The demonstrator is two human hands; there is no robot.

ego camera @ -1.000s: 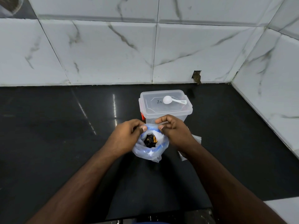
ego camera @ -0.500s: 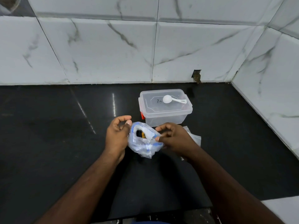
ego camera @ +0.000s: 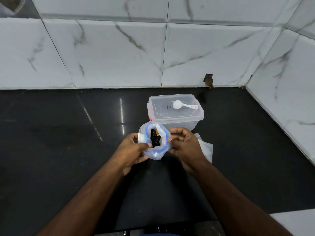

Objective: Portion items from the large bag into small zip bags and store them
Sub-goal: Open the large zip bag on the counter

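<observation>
Both hands are holding a small clear bag (ego camera: 154, 153) with a blue zip rim above the black table (ego camera: 51, 142), in front of a lidded clear box (ego camera: 175, 114). The left hand (ego camera: 131, 152) is gripping the bag's left side, its fingers curling round the rim and the thumb pressing on the near edge. The right hand (ego camera: 185, 147) is pinching the right side of the rim between thumb and fingers. Between them the mouth of the bag is gaping open and facing the camera, and dark items (ego camera: 155, 138) with a speck of orange are showing inside. What the items are cannot be told.

The box is standing just behind the bag, lid on, with a white scoop (ego camera: 178, 105) lying on the lid, handle pointing right. Clear plastic bags (ego camera: 205, 149) are lying flat on the table just beside the right hand, partly hidden by it. White marble tiles (ego camera: 110, 53) are rising behind the table and at the right.
</observation>
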